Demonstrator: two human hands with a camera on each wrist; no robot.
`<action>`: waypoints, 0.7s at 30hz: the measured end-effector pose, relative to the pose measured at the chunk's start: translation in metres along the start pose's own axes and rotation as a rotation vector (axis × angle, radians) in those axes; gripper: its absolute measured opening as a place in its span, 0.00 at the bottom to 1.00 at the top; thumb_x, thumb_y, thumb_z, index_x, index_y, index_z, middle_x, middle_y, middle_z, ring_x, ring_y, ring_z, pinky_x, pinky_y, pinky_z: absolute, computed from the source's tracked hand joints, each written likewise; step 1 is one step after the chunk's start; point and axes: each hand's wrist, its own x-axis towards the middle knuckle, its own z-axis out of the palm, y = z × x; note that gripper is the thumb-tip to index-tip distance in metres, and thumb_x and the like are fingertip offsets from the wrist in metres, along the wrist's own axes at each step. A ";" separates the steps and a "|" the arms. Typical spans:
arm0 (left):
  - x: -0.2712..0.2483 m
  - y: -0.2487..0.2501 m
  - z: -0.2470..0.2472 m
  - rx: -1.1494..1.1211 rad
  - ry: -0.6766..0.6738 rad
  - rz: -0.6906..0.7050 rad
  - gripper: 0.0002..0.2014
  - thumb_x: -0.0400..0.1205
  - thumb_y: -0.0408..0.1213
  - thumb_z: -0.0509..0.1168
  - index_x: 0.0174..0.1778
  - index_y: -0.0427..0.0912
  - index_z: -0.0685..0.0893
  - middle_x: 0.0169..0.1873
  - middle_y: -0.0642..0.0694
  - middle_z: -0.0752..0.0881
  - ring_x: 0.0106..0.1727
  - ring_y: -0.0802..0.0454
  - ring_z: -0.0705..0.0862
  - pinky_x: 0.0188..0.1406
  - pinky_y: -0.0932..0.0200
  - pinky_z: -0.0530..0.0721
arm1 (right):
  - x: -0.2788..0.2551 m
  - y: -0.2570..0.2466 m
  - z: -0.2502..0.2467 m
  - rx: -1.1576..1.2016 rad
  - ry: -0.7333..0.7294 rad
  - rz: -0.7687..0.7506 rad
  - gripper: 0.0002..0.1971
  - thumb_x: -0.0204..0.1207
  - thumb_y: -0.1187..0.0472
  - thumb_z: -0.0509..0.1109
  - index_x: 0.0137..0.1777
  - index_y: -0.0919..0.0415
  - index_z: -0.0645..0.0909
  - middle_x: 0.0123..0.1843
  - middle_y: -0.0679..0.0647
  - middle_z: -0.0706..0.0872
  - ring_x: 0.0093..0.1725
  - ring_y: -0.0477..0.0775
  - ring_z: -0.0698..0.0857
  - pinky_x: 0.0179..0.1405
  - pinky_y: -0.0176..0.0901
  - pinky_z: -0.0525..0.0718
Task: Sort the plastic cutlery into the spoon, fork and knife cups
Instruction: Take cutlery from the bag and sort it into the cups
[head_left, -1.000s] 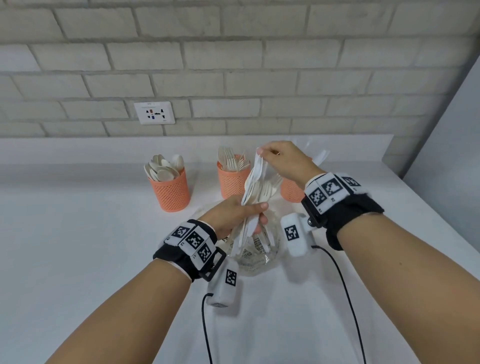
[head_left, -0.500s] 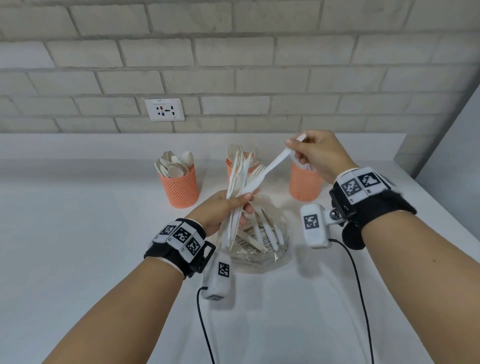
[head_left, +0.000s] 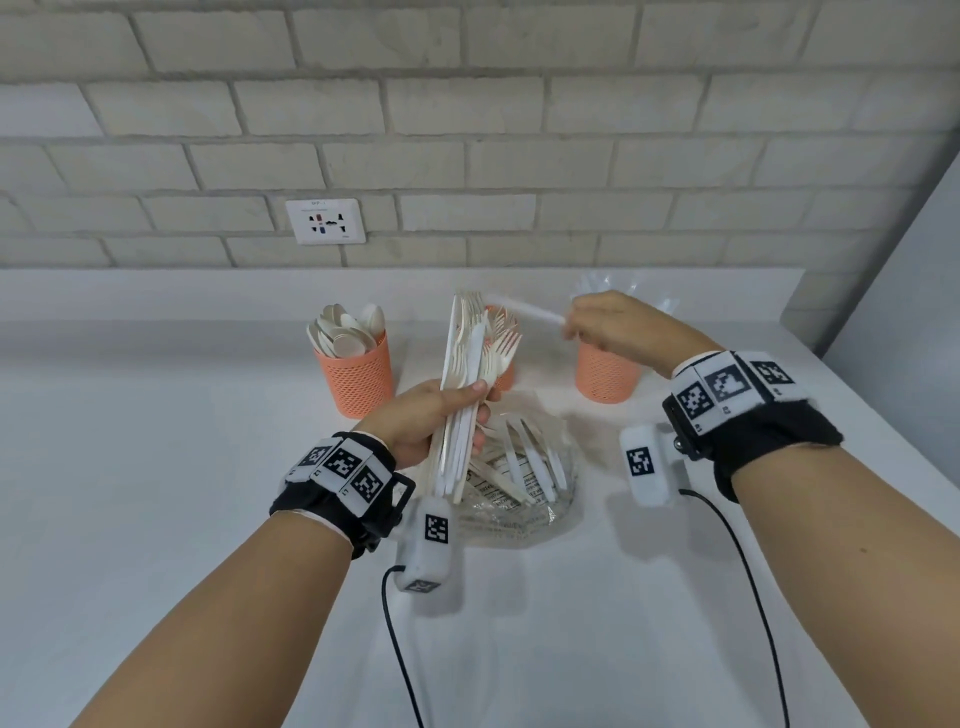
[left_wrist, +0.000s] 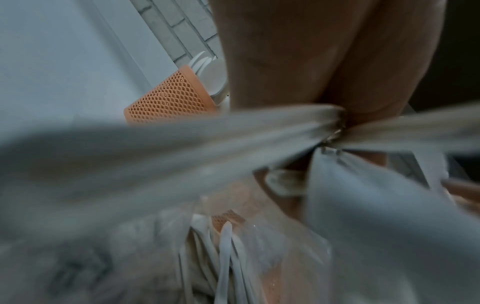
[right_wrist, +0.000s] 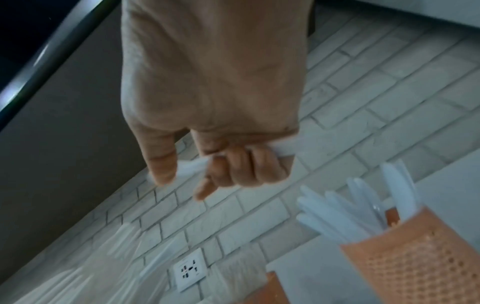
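My left hand (head_left: 470, 402) grips an upright bundle of white plastic cutlery (head_left: 467, 358), mostly forks, above a clear plastic bag (head_left: 563, 499) that holds several more pieces. In the left wrist view the bundle (left_wrist: 182, 144) is a blur across the frame. My right hand (head_left: 579, 325) holds a single white knife (head_left: 524, 310) level, just above the right orange mesh cup (head_left: 605, 376). The right wrist view shows that cup (right_wrist: 415, 257) holding several knives (right_wrist: 350, 209). The left cup (head_left: 356, 376) is full of spoons. The middle cup (head_left: 505, 376) with forks is mostly hidden behind the bundle.
The white counter (head_left: 156, 493) runs back to a brick wall with a power socket (head_left: 325, 221). A grey panel (head_left: 909, 291) bounds the right side. Crumpled clear plastic (head_left: 608, 286) lies behind the right cup. Cables from the wrist cameras (head_left: 400, 649) trail over the counter.
My right hand has drawn one knife out of the bundle and carried it right, to above the right cup. My left hand keeps holding the bundle over the bag.
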 end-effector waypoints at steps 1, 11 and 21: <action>0.000 -0.001 0.003 0.003 -0.018 -0.006 0.11 0.85 0.38 0.57 0.55 0.35 0.78 0.29 0.48 0.79 0.25 0.53 0.81 0.28 0.59 0.85 | 0.001 -0.002 0.002 0.051 0.063 -0.023 0.12 0.79 0.54 0.65 0.40 0.62 0.79 0.31 0.49 0.72 0.30 0.46 0.70 0.32 0.37 0.67; -0.002 -0.004 0.026 0.097 -0.066 0.026 0.08 0.84 0.36 0.59 0.52 0.34 0.78 0.29 0.48 0.86 0.22 0.55 0.79 0.23 0.62 0.82 | 0.023 -0.016 0.033 0.177 0.062 0.064 0.09 0.73 0.60 0.74 0.35 0.66 0.83 0.23 0.48 0.76 0.17 0.37 0.72 0.16 0.26 0.68; -0.004 -0.001 0.014 -0.005 0.027 0.020 0.10 0.83 0.37 0.60 0.53 0.33 0.78 0.40 0.43 0.84 0.29 0.53 0.87 0.29 0.59 0.88 | 0.022 -0.005 0.014 0.356 0.212 0.051 0.05 0.74 0.70 0.71 0.38 0.63 0.85 0.33 0.53 0.83 0.32 0.44 0.79 0.26 0.27 0.74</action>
